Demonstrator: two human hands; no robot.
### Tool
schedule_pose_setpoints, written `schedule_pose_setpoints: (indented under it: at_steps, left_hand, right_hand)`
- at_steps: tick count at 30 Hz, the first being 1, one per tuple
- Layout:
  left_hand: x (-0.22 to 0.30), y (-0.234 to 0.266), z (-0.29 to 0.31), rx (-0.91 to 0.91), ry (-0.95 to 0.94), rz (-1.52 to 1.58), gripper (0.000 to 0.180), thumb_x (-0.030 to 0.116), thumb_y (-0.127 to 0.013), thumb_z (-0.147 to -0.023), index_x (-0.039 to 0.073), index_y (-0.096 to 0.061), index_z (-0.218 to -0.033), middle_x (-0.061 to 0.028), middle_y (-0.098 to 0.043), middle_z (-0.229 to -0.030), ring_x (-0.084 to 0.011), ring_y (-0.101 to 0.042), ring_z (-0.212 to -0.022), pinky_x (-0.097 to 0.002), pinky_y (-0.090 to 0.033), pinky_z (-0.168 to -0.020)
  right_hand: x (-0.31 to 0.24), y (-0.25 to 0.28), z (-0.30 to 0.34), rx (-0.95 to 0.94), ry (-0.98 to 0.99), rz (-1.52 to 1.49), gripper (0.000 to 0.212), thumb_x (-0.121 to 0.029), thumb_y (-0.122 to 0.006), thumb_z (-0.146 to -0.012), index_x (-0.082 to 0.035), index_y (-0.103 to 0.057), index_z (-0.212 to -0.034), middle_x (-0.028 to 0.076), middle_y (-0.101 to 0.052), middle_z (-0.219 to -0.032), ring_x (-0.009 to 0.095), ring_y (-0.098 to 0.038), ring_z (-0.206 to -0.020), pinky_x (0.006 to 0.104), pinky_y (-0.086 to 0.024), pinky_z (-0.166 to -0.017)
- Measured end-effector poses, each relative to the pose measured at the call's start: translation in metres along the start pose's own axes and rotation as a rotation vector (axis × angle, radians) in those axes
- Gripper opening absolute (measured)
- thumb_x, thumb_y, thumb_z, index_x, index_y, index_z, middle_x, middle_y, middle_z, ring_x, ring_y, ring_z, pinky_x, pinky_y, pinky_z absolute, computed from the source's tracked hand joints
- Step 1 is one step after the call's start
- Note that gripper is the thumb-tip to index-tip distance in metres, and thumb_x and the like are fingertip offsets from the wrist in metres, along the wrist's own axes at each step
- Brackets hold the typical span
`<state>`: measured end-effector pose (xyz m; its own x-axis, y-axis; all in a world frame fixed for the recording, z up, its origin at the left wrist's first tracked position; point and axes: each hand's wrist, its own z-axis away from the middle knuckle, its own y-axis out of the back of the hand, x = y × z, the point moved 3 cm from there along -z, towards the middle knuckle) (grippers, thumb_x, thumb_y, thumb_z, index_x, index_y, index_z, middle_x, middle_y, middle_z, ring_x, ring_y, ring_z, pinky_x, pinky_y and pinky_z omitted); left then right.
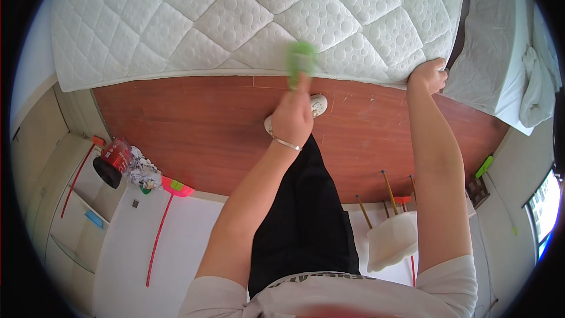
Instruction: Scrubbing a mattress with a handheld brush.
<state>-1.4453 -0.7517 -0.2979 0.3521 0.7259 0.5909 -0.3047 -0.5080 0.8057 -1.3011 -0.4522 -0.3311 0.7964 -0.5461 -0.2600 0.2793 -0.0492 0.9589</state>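
Note:
A white quilted mattress (265, 15) spans the far side, its near edge above the wooden floor. My left hand (292, 115), with a bracelet at the wrist, is closed round the handle of a green brush-like tool (302, 59). Motion smears the tool, so its exact kind is hard to make out; it overlaps the mattress near the middle of the front edge. Further right, my right hand (429, 75) grips the mattress at its right front edge, fingers curled. Part of that grip is hidden by the hand itself.
Reddish wooden floor (194, 112) lies below, with my white shoes (318, 105) on it. White bedding (491, 53) is at the right. At lower left are a red-and-black container (115, 162) and a pink dustpan (176, 186). A white stool-like seat (394, 241) stands behind me.

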Motion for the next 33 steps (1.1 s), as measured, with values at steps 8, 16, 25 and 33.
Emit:
schedule_pose_setpoints:
  at_steps: [8, 16, 25, 33]
  left_hand:
    - [-0.028, 0.011, -0.031, 0.069, 0.225, -0.061, 0.053, 0.013, -0.049, -0.092, 0.005, -0.035, -0.143, -0.0236, -0.058, -0.116, -0.0355, -0.061, -0.094, -0.0415, -0.049, -0.082]
    - [-0.043, 0.009, -0.024, -0.167, -0.104, -0.247, 0.035, 0.014, -0.049, -0.093, 0.008, -0.056, -0.126, -0.0148, -0.062, -0.086, -0.0317, -0.060, -0.077, -0.0417, -0.050, -0.067]
    - [0.030, -0.050, 0.030, -0.532, 0.004, 0.077, 0.058, 0.014, -0.049, -0.090, 0.013, -0.031, -0.146, -0.0237, -0.060, -0.106, -0.0365, -0.062, -0.087, -0.0457, -0.051, -0.076]
    - [0.002, -0.003, -0.027, 0.041, 0.261, -0.091, 0.055, 0.009, -0.044, -0.093, 0.006, -0.029, -0.146, -0.0212, -0.061, -0.103, -0.0347, -0.060, -0.086, -0.0438, -0.048, -0.079]
  right_hand:
    - [0.002, -0.005, -0.002, 0.023, 0.016, -0.010, 0.070, -0.053, -0.027, -0.090, 0.003, -0.051, -0.124, 0.023, -0.049, -0.126, 0.038, -0.052, -0.113, 0.0483, -0.043, -0.093]
    - [0.003, -0.009, -0.002, 0.026, 0.012, -0.014, 0.070, -0.053, -0.026, -0.090, 0.003, -0.049, -0.125, 0.021, -0.049, -0.126, 0.036, -0.051, -0.114, 0.0480, -0.044, -0.093]
    - [0.006, -0.018, 0.000, 0.040, -0.012, 0.024, 0.067, -0.051, -0.026, -0.091, 0.002, -0.051, -0.123, 0.020, -0.050, -0.124, 0.035, -0.051, -0.114, 0.0473, -0.043, -0.092]
    - [0.006, -0.021, -0.013, 0.136, 0.010, 0.043, 0.065, -0.052, -0.027, -0.091, 0.001, -0.054, -0.117, 0.020, -0.053, -0.118, 0.036, -0.053, -0.109, 0.0485, -0.044, -0.089]
